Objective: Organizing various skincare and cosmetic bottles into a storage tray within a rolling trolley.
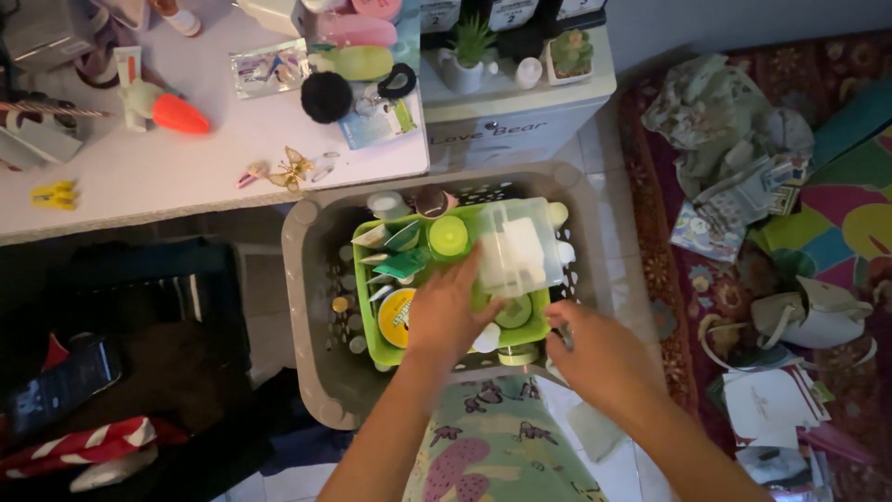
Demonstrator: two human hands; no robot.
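A grey plastic basket (311, 279) stands on the floor below me. Inside it sits a smaller green bin (367, 307) packed with tubes, jars and a green-lidded pot (448, 235). My left hand (448, 311) reaches into the green bin and grips a clear plastic box (518, 246) by its lower edge. My right hand (595, 349) rests at the basket's right rim, its fingers curled around something small that I cannot make out.
A white desk (167, 172) with cosmetics, a black pom-pom (326, 97) and hair clips lies at the upper left. A white drawer unit (511, 121) with small potted plants stands behind the basket. Clothes, papers and a white bag (813, 316) cover the red rug at right.
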